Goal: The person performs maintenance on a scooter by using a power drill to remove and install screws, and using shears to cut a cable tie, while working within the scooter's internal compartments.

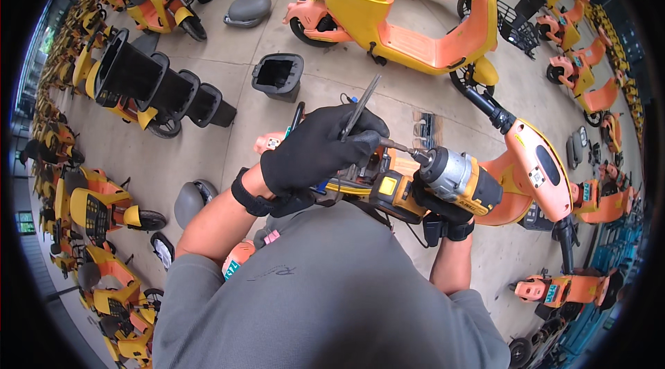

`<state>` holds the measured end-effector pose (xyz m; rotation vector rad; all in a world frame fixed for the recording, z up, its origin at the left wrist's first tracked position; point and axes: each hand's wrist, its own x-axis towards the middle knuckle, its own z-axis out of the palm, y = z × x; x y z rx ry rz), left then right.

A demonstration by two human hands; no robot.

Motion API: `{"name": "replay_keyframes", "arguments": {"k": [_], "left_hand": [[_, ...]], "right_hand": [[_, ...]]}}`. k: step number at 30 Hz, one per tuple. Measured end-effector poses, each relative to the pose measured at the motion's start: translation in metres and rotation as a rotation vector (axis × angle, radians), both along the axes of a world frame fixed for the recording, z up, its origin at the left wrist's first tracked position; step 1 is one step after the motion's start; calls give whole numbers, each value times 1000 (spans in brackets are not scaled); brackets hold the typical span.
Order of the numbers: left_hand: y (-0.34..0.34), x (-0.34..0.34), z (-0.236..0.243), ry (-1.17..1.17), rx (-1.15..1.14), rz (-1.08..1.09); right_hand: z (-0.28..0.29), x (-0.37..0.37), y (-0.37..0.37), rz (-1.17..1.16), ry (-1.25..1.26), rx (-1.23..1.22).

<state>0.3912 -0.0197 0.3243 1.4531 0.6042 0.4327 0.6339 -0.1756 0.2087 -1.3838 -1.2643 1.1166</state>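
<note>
My left hand (pixel 315 147), in a black glove, is closed round a thin dark metal rod (pixel 361 104) that sticks up past the knuckles. Its fingertips meet the long bit (pixel 393 143) of a yellow and black cordless impact driver (pixel 454 175); whether they grip the bit I cannot tell. My gloved right hand (pixel 443 204) is wrapped round the driver's handle, mostly hidden beneath the tool, whose bit points left toward the left hand. Below both hands stands a pink and yellow scooter (pixel 544 169), its middle partly open with parts showing and largely covered by my arms.
Ahead stands another yellow and pink scooter (pixel 429 40). A black plastic bin (pixel 278 77) sits on the concrete floor, with a row of nested black bins (pixel 166 85) to its left. Grey seats (pixel 247 10) lie about. Several scooters line both sides.
</note>
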Motion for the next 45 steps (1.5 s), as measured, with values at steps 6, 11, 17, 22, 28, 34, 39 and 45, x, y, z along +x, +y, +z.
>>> {"name": "replay_keyframes", "arguments": {"k": [6, 11, 17, 22, 28, 34, 39, 45], "left_hand": [[-1, 3, -5, -67, 44, 15], [-4, 10, 3, 28, -48, -57], [-8, 15, -7, 11, -41, -55], [-16, 22, -13, -41, 64, 54], [-2, 22, -27, 26, -20, 44], [3, 14, -43, 9, -104, 133], [22, -47, -84, 155, -131, 435], [17, -115, -222, 560, 36, 822]], "right_hand": [[12, 5, 10, -57, -404, 198], [30, 11, 18, -79, -951, 520], [28, 5, 28, -44, -751, 452], [27, 12, 30, 68, -684, 385], [36, -2, 42, 234, 267, -12], [-19, 14, 39, 94, -357, 154], [-5, 14, 62, 17, -375, 246], [-51, 14, 108, 291, -3, -60]]}}
